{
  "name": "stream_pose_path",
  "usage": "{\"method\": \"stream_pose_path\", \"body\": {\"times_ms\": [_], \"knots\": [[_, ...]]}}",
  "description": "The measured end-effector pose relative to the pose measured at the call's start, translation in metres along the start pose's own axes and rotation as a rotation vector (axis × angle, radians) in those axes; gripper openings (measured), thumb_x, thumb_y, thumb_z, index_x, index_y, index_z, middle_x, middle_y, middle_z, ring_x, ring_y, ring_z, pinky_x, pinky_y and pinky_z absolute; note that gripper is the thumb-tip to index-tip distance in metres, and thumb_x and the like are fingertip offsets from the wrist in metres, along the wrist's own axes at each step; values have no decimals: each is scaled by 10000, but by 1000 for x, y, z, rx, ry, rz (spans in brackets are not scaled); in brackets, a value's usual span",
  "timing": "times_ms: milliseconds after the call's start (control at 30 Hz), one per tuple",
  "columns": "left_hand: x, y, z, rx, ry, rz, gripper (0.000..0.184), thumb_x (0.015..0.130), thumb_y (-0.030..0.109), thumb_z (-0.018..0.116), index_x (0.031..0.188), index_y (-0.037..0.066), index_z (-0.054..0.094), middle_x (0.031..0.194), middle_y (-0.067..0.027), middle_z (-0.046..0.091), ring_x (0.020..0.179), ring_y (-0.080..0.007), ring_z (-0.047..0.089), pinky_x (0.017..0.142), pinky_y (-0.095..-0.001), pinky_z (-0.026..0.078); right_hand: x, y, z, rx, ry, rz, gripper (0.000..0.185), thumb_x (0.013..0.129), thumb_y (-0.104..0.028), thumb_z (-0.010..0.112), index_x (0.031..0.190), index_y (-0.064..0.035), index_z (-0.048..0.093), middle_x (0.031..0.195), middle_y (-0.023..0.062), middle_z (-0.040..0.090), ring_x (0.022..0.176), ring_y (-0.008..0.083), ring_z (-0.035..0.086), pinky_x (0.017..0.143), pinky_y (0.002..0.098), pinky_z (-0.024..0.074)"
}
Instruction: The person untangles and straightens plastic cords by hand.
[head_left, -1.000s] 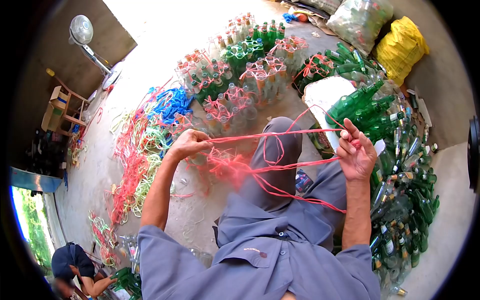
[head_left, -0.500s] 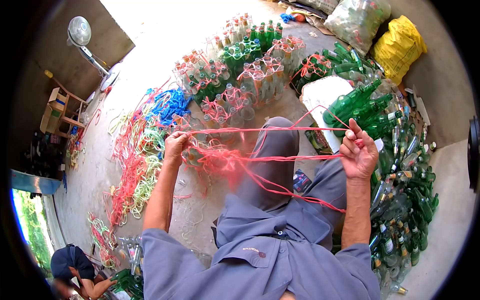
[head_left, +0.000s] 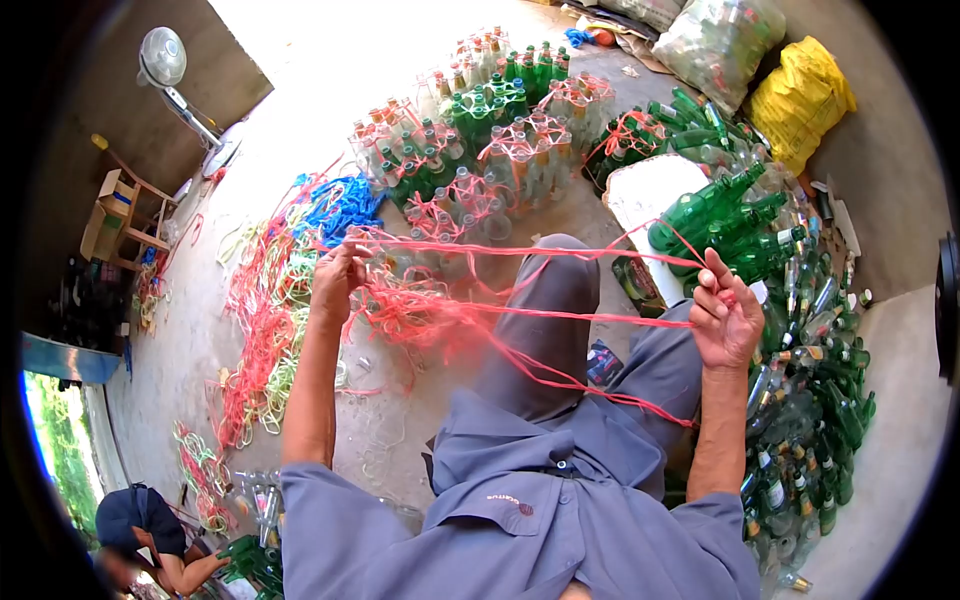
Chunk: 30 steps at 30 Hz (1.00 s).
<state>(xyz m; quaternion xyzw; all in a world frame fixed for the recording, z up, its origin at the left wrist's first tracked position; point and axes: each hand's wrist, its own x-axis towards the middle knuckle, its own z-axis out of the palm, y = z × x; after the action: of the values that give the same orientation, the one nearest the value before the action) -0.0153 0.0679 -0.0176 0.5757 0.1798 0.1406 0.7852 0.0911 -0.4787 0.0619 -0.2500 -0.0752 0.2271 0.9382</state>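
Red plastic twine (head_left: 480, 248) stretches in strands across my lap from one hand to the other. My left hand (head_left: 342, 270) is closed on its far left end, fingers pinched together. On the right, my right hand (head_left: 726, 318) has its palm turned up and its fingers curled around the strands, with the index finger and thumb raised. A loose tangle of the same twine (head_left: 410, 318) hangs below the upper strand near my left hand, partly blurred. Other strands run down over my trousers. Green bottles (head_left: 695, 215) lie on a white board (head_left: 632, 190) beyond my right hand.
Bundles of tied bottles (head_left: 525, 150) stand ahead. Loose bottles (head_left: 800, 400) are heaped along the right wall. Piles of coloured twine (head_left: 270, 330) cover the floor at left. A yellow sack (head_left: 800, 100), a fan (head_left: 162, 58) and a crouching person (head_left: 145, 525) are also around.
My left hand has shifted a little up and to the left, and its fingers have turned. My right hand has moved slightly right and down, still holding the twine.
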Motion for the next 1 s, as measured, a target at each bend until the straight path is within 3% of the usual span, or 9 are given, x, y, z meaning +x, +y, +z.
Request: {"method": "stream_pose_path", "body": {"times_ms": [167, 267, 367, 500, 633, 733, 867, 967, 1000], "knots": [[10, 27, 5, -457, -20, 155, 332, 1002, 324, 541, 875, 37, 651, 589, -5, 525, 524, -118, 504, 524, -268, 439, -10, -1, 0, -40, -32, 0, 514, 964, -225, 551, 1370, 76, 461, 1031, 166, 627, 613, 73, 446, 511, 204, 367], [14, 16, -9, 200, 19, -5, 258, 979, 265, 581, 865, 46, 655, 586, -1, 538, 418, -79, 436, 391, -228, 337, -7, 3, -8, 3, -1, -4, 503, 957, -224, 558, 1347, 84, 486, 1001, 158, 620, 609, 73, 437, 497, 210, 347], [13, 19, -18, 160, 159, -20, 218, 954, 239, 617, 879, 39, 660, 571, 2, 536, 401, -59, 418, 372, -215, 301, -8, 1, -15, 50, 18, -4, 485, 956, -212, 555, 1331, 90, 503, 971, 144, 609, 605, 75, 428, 492, 203, 340], [9, 33, -28, 320, 59, -36, 161, 932, 198, 645, 880, 46, 652, 574, 15, 528, 407, -49, 405, 371, -202, 272, -9, -3, -16, 59, 43, 7, 480, 950, -196, 555, 1325, 99, 502, 956, 124, 584, 604, 76, 419, 492, 204, 347], [-4, 62, 11, -324, 99, -5, 151, 959, 168, 599, 921, 26, 636, 575, 16, 497, 415, -50, 372, 382, -209, 252, -5, 0, -14, 67, 36, -4, 476, 949, -187, 553, 1322, 104, 500, 954, 116, 575, 604, 77, 415, 498, 208, 352], [4, 70, 12, 300, -47, 12, 173, 969, 195, 586, 924, 35, 632, 597, 9, 495, 426, -53, 364, 384, -218, 245, -4, 1, -14, 44, 58, -4, 475, 947, -184, 556, 1320, 104, 501, 953, 109, 576, 602, 78, 415, 498, 209, 350], [-1, 96, 19, -252, -21, 133, 212, 964, 197, 580, 857, 31, 656, 559, 9, 485, 430, -51, 344, 397, -224, 235, -5, 3, -11, 45, 44, 3, 474, 945, -189, 560, 1319, 98, 506, 950, 103, 579, 601, 79, 420, 505, 213, 356], [0, 93, 23, 302, -47, 101, 201, 973, 199, 571, 888, 37, 656, 555, 11, 472, 429, -51, 337, 404, -224, 235, -5, 12, -14, -7, 128, 18, 479, 944, -199, 563, 1322, 91, 507, 949, 102, 582, 602, 82, 425, 517, 218, 367], [-1, 96, 24, 226, -29, 106, 205, 968, 204, 579, 881, 38, 663, 553, 12, 477, 433, -47, 340, 407, -221, 236, -5, 16, -14, -5, 113, 26, 477, 946, -203, 563, 1321, 86, 511, 953, 104, 584, 607, 84, 431, 529, 221, 375]]}}
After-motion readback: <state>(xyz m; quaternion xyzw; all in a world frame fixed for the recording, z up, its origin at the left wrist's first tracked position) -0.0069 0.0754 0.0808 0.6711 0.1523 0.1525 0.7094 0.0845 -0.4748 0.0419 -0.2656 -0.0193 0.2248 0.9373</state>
